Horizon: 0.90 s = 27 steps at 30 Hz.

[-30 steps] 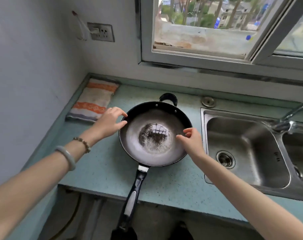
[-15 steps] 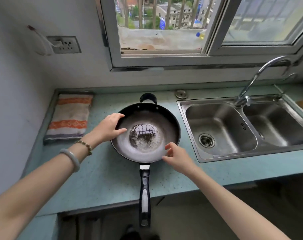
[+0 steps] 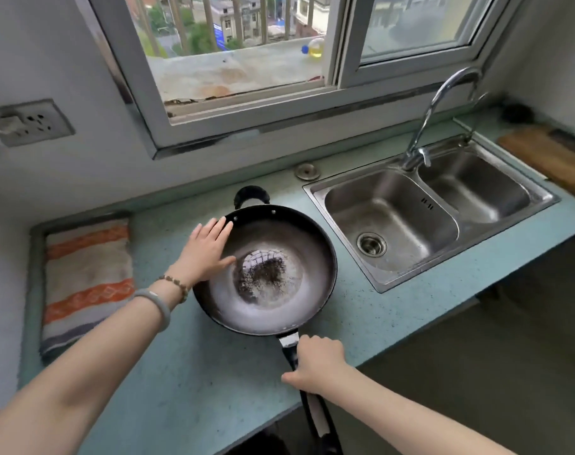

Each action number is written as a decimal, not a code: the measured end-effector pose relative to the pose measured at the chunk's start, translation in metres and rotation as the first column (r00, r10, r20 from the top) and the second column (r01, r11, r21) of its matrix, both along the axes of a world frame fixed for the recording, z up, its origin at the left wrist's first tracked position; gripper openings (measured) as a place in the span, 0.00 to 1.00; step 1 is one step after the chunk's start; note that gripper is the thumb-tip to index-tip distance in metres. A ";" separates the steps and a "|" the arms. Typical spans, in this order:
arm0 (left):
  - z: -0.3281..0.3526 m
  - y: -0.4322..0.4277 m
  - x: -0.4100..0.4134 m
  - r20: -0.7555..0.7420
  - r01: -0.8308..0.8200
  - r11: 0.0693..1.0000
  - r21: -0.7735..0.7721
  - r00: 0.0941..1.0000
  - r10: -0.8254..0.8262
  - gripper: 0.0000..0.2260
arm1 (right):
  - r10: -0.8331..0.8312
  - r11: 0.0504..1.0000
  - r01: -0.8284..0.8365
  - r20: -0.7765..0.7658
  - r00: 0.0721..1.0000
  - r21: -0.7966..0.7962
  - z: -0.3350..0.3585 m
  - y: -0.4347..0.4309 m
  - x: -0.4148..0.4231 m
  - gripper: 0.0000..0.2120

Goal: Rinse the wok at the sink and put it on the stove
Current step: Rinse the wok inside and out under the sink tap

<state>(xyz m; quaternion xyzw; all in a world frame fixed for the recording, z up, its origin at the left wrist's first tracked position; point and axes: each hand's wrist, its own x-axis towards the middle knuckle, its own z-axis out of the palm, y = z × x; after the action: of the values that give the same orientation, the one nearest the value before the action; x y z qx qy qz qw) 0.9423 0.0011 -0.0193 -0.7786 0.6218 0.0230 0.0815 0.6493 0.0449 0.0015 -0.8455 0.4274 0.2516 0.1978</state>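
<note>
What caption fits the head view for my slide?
Right hand grips the wok handle on the counter; left hand rests flat on its rim, sink alongside.

Your left hand (image 3: 207, 254) flat, palm down, fingers straight, arm stretched forward, your right hand (image 3: 316, 362) nearer you, fingers curled round the wok handle (image 3: 316, 413), knuckles up

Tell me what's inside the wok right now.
The wok holds a patch of dark specks at its bottom, ringed by a pale film. The left hand lies over the left inner wall and hides what is under it.
</note>
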 end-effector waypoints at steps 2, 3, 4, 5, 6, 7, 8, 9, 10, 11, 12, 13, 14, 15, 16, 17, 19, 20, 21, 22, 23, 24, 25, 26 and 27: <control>-0.007 -0.010 0.012 0.033 0.051 0.999 0.013 0.998 -0.052 0.36 | -0.049 0.999 0.050 -0.032 0.998 0.018 -0.002 0.001 0.002 0.19; -0.010 -0.015 0.018 0.043 0.077 0.997 0.011 0.996 -0.077 0.36 | -0.072 0.997 0.073 -0.045 0.996 0.016 -0.002 0.001 0.001 0.18; -0.013 -0.020 0.023 0.045 0.094 0.996 0.008 0.995 -0.094 0.35 | -0.086 0.996 0.086 -0.057 0.995 0.007 -0.002 0.001 -0.002 0.18; -0.015 -0.025 0.028 0.038 0.107 0.994 0.008 0.993 -0.108 0.35 | -0.096 0.995 0.096 -0.065 0.993 -0.004 -0.001 0.000 -0.005 0.18; -0.016 -0.030 0.032 0.025 0.114 0.993 0.010 0.993 -0.114 0.35 | -0.107 0.994 0.107 -0.070 0.992 -0.014 0.000 -0.002 -0.009 0.17; -0.019 -0.035 0.036 0.005 0.111 0.994 0.002 0.994 -0.111 0.35 | -0.123 0.992 0.121 -0.069 0.990 -0.028 0.000 -0.004 -0.016 0.15; -0.023 -0.039 0.040 -0.025 0.090 0.996 -0.009 0.996 -0.090 0.35 | -0.138 0.990 0.135 -0.069 0.988 -0.048 -0.002 -0.008 -0.023 0.14; -0.026 -0.044 0.043 -0.068 0.051 0.998 -0.022 0.996 -0.052 0.34 | -0.155 0.986 0.150 -0.074 0.985 -0.069 -0.003 -0.013 -0.031 0.13; -0.029 -0.049 0.046 -0.118 -0.001 0.999 -0.036 0.993 -0.003 0.34 | -0.175 0.982 0.168 -0.080 0.981 -0.088 -0.003 -0.019 -0.039 0.11; -0.030 -0.055 0.049 -0.168 -0.057 0.997 -0.055 0.985 0.047 0.33 | -0.198 0.976 0.189 -0.084 0.977 -0.106 -0.003 -0.026 -0.047 0.10; -0.031 -0.060 0.053 -0.216 -0.108 0.991 -0.075 0.972 0.090 0.33 | -0.225 0.969 0.214 -0.085 0.971 -0.123 -0.002 -0.033 -0.054 0.09; -0.032 -0.064 0.058 -0.265 -0.152 0.984 -0.097 0.957 0.122 0.33 | -0.259 0.960 0.246 -0.084 0.962 -0.137 -0.002 -0.040 -0.061 0.09; -0.032 -0.067 0.061 -0.315 -0.194 0.975 -0.109 0.937 0.151 0.33 | -0.295 0.948 0.282 -0.079 0.952 -0.150 -0.003 -0.048 -0.068 0.08; -0.032 -0.069 0.064 -0.364 -0.238 0.966 -0.102 0.913 0.187 0.33 | -0.319 0.938 0.303 -0.077 0.944 -0.171 -0.004 -0.057 -0.074 0.06; -0.031 -0.071 0.066 -0.410 -0.284 0.956 -0.073 0.883 0.230 0.32 | -0.328 0.931 0.309 -0.071 0.942 -0.197 -0.005 -0.066 -0.080 0.05; -0.030 -0.072 0.066 -0.458 -0.321 0.947 -0.028 0.846 0.273 0.31 | -0.324 0.926 0.304 -0.058 0.944 -0.222 -0.006 -0.074 -0.085 0.05; -0.028 -0.072 0.064 -0.528 -0.352 0.935 0.045 0.786 0.321 0.27 | -0.308 0.919 0.290 -0.026 0.951 -0.266 -0.009 -0.091 -0.094 0.09; -0.027 -0.070 0.061 -0.548 -0.342 0.937 0.075 0.771 0.325 0.24 | -0.300 0.915 0.281 -0.023 0.954 -0.289 -0.011 -0.098 -0.097 0.11; -0.026 -0.068 0.058 -0.554 -0.322 0.942 0.097 0.769 0.320 0.22 | -0.289 0.911 0.266 -0.027 0.957 -0.314 -0.012 -0.104 -0.099 0.12; -0.026 -0.063 0.056 -0.552 -0.302 0.947 0.108 0.774 0.309 0.21 | -0.270 0.909 0.244 -0.031 0.962 -0.339 -0.014 -0.108 -0.100 0.14; -0.026 -0.060 0.055 -0.546 -0.290 0.951 0.104 0.783 0.298 0.21 | -0.246 0.907 0.218 -0.035 0.969 -0.361 -0.016 -0.112 -0.101 0.15; -0.025 -0.057 0.053 -0.534 -0.287 0.952 0.102 0.792 0.296 0.23 | -0.224 0.904 0.194 -0.036 0.974 -0.382 -0.019 -0.115 -0.102 0.15; -0.024 -0.054 0.052 -0.512 -0.288 0.952 0.107 0.804 0.301 0.25 | -0.205 0.901 0.176 -0.032 0.978 -0.397 -0.021 -0.117 -0.102 0.16; -0.022 -0.051 0.051 -0.491 -0.301 0.947 0.114 0.811 0.317 0.28 | -0.188 0.900 0.163 -0.023 0.982 -0.405 -0.022 -0.120 -0.104 0.17; -0.022 -0.049 0.050 -0.483 -0.318 0.940 0.121 0.809 0.336 0.30 | -0.175 0.900 0.154 -0.016 0.984 -0.408 -0.023 -0.123 -0.105 0.18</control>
<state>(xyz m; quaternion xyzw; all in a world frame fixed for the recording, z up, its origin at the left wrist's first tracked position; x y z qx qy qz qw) 0.9927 -0.0480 -0.0414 -0.8398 0.4779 0.2468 -0.0730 0.5440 -0.0777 -0.0212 -0.8221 0.5450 0.1621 0.0278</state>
